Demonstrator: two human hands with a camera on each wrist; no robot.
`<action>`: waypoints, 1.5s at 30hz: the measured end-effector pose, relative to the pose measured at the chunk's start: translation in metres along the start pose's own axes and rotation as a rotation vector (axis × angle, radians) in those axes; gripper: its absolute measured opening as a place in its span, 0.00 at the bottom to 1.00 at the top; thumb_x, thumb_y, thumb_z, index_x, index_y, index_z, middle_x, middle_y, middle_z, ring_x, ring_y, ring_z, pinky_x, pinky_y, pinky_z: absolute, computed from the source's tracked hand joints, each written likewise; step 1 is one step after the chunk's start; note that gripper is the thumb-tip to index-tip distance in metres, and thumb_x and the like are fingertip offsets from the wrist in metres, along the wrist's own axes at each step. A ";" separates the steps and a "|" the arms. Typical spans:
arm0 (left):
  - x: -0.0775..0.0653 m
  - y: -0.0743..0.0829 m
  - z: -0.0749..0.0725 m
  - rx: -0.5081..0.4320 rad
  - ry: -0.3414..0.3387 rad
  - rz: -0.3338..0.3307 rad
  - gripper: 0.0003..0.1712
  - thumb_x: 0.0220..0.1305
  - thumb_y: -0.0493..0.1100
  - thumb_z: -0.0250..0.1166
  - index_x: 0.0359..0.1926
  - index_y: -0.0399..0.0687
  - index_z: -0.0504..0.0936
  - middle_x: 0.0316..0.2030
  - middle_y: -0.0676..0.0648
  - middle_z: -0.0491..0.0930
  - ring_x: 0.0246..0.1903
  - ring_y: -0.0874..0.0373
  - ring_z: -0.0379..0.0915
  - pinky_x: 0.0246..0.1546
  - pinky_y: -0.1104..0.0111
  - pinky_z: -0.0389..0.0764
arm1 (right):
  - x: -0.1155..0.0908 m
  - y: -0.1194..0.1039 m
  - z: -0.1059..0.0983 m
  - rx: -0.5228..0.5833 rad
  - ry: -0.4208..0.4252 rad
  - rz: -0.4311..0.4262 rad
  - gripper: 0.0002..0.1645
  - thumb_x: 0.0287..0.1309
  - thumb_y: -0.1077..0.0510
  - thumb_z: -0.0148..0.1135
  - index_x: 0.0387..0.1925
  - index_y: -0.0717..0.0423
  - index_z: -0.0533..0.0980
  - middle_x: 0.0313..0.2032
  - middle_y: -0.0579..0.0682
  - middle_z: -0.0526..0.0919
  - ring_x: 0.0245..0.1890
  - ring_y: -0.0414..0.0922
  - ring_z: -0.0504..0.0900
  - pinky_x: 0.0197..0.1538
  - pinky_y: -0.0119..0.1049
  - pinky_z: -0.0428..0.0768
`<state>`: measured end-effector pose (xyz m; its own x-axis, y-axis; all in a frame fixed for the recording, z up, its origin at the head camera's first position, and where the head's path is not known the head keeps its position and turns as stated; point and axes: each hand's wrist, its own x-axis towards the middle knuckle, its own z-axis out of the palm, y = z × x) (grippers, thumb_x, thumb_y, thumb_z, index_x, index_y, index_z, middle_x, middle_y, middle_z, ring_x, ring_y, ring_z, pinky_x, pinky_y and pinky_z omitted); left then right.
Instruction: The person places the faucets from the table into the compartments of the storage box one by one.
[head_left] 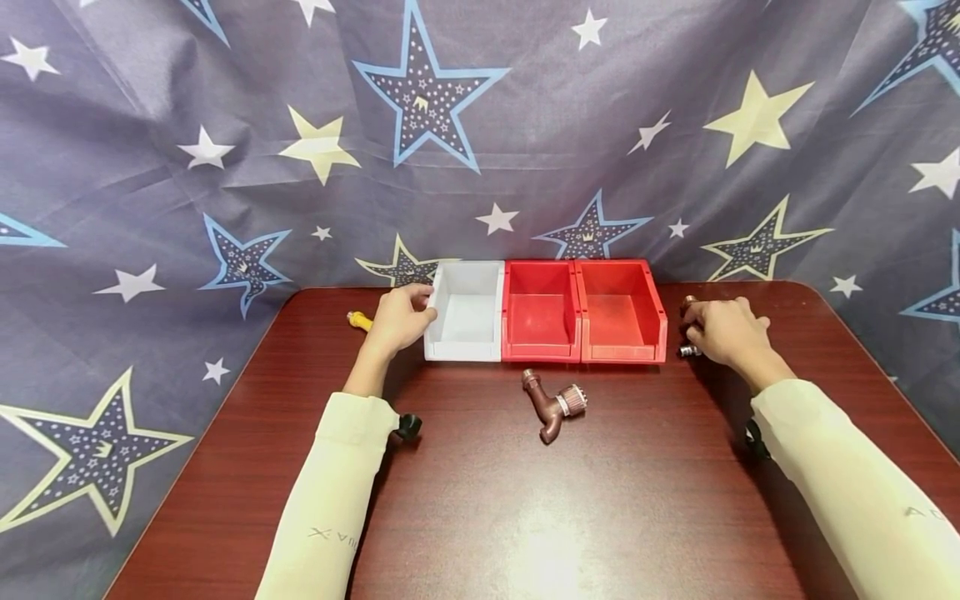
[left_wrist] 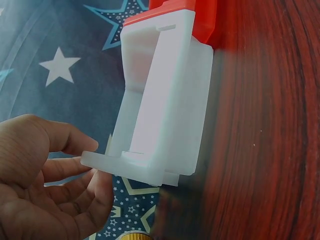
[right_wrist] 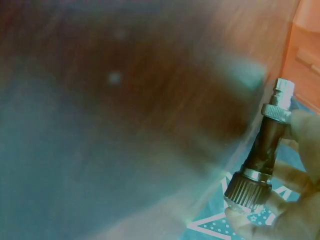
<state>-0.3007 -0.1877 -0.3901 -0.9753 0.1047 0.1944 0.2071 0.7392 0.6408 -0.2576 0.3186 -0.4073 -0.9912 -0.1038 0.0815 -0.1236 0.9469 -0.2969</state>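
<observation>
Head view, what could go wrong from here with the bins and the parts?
The left hand holds the white plastic bin by its edge, so a tug might shift it off the middle red plastic bin. The slim, dark brown fitting with a silver tip could slip from the right hand if its grip is loose. The brown, bent tap lies in front of that red bin, so dragging the bin forward might bump it.

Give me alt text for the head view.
The left hand holds a white bin by its edge; the right hand grips a partly hidden brown fitting. Two red bins adjoin the white one, and a brown tap lies in front on the table.
</observation>
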 end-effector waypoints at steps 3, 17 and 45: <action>0.000 0.000 0.000 0.003 0.000 0.002 0.27 0.60 0.39 0.65 0.61 0.39 0.82 0.46 0.39 0.85 0.47 0.45 0.78 0.49 0.55 0.76 | 0.001 -0.003 -0.006 0.000 0.027 -0.009 0.15 0.59 0.59 0.60 0.47 0.59 0.81 0.43 0.64 0.85 0.52 0.75 0.66 0.41 0.82 0.62; 0.001 0.001 0.000 -0.009 -0.014 -0.009 0.27 0.61 0.38 0.63 0.63 0.37 0.80 0.48 0.37 0.85 0.49 0.45 0.78 0.52 0.54 0.76 | 0.008 -0.025 -0.038 -0.033 0.203 -0.069 0.15 0.55 0.59 0.60 0.45 0.58 0.80 0.46 0.66 0.81 0.47 0.71 0.63 0.38 0.76 0.62; 0.001 -0.002 0.000 -0.010 -0.017 -0.008 0.27 0.62 0.39 0.64 0.62 0.38 0.81 0.47 0.39 0.85 0.47 0.45 0.78 0.49 0.56 0.76 | 0.023 -0.109 -0.032 -0.081 0.231 -0.244 0.14 0.59 0.61 0.63 0.47 0.53 0.81 0.45 0.62 0.81 0.54 0.67 0.66 0.41 0.67 0.64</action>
<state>-0.3020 -0.1887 -0.3911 -0.9781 0.1100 0.1765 0.1997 0.7332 0.6501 -0.2650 0.2223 -0.3429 -0.8953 -0.2672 0.3564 -0.3422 0.9248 -0.1662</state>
